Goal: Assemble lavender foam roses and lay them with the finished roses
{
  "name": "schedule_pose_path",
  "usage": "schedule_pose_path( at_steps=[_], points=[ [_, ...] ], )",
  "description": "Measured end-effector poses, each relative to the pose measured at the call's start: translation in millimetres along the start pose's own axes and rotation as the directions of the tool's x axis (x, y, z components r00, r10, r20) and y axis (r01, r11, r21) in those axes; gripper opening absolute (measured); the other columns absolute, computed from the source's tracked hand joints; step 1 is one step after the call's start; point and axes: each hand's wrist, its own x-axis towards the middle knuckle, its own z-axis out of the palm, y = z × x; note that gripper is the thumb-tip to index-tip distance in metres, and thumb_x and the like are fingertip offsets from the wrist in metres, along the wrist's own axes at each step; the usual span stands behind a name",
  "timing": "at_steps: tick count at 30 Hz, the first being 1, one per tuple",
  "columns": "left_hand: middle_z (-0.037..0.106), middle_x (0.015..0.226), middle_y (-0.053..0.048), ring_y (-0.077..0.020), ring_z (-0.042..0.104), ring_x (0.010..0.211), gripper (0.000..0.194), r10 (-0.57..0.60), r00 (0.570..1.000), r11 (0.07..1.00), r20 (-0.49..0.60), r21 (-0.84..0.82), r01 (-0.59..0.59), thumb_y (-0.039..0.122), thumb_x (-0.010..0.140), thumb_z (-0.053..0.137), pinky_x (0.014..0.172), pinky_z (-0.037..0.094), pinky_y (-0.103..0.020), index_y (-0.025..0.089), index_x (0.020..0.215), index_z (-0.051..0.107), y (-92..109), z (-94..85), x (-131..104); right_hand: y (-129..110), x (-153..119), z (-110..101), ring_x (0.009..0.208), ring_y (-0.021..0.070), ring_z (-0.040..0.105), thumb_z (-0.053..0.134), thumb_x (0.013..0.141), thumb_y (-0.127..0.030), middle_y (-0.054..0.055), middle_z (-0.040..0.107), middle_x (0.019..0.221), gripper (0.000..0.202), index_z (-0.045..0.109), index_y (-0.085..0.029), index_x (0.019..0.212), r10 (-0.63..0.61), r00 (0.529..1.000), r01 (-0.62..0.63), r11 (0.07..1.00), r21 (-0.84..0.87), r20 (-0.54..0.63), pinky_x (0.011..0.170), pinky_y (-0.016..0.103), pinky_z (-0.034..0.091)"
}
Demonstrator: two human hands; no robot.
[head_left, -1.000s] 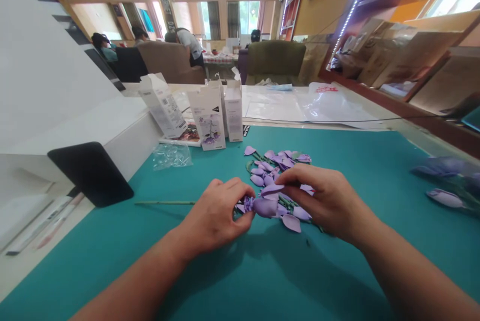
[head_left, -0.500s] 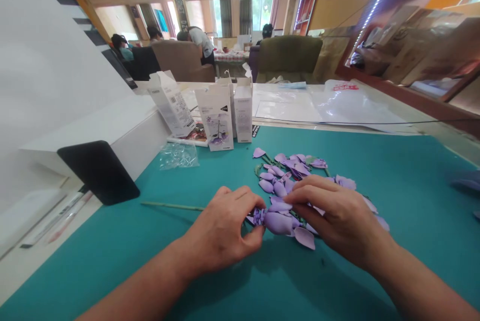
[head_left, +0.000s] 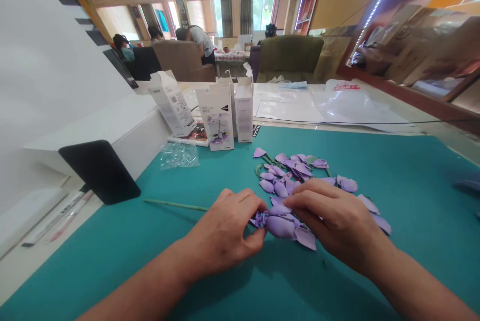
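A purple artificial flower lies sideways low over the green mat, its green stem running out to the left. My left hand is closed round the flower's base, where small purple knobbly parts show between thumb and fingers. On the other side, the bent fingers of my right hand press together at a petal on the upper side of the flower; their tips are partly hidden. Behind the hands lies a pile of loose purple petals and green pieces.
White boxes with flower pictures stand at the mat's back edge, a crumpled clear bag before them. A black tablet-like panel leans at left. Plastic sheets lie behind the mat. People sit and stand farther back.
My right hand has shifted slightly left along the petal, its fingers a little more closed. My left hand keeps its hold on the flower. The whole view has moved very slightly.
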Motion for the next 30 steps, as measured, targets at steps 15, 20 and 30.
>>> schedule_pose_path(
  at_steps=[15,20,30],
  points=[
    [0.063,0.086,-0.001,-0.0157,0.055,0.074,0.015,0.039,0.999,0.999,0.003,0.018,-0.039,0.016,0.081,0.053,0.071,0.033,-0.032,0.018,0.095,0.057,1.2,0.9,-2.5,-0.2,-2.5,1.4,0.068,0.0142,0.061,0.043,0.094,-0.011,0.007,0.069,0.075,0.029,0.066,-0.017,0.078,-0.081,0.997,0.081,0.996,-0.028,0.008,0.062,0.024,0.049],
    [0.062,0.085,-0.002,-0.0161,0.055,0.075,0.014,0.031,0.999,0.999,0.029,0.008,-0.032,0.017,0.081,0.052,0.07,0.033,-0.032,0.018,0.094,0.058,0.1,1.1,-1.6,-1.8,-2.4,1.5,0.068,0.0139,0.061,0.039,0.094,-0.009,0.006,0.069,0.075,0.033,0.065,-0.017,0.076,-0.1,0.995,0.1,0.994,-0.045,0.003,0.063,0.024,0.049],
    [0.063,0.087,0.0,-0.0156,0.056,0.078,0.019,0.036,0.999,0.999,0.016,-0.011,-0.036,0.012,0.077,0.053,0.071,0.033,-0.031,0.019,0.094,0.057,3.3,-3.8,-3.1,-4.3,-0.3,-0.3,0.065,0.0128,0.061,0.042,0.092,-0.006,0.006,0.069,0.073,0.028,0.064,-0.017,0.079,-0.116,0.99,0.111,0.992,-0.065,-0.075,0.061,0.023,0.049]
  ],
)
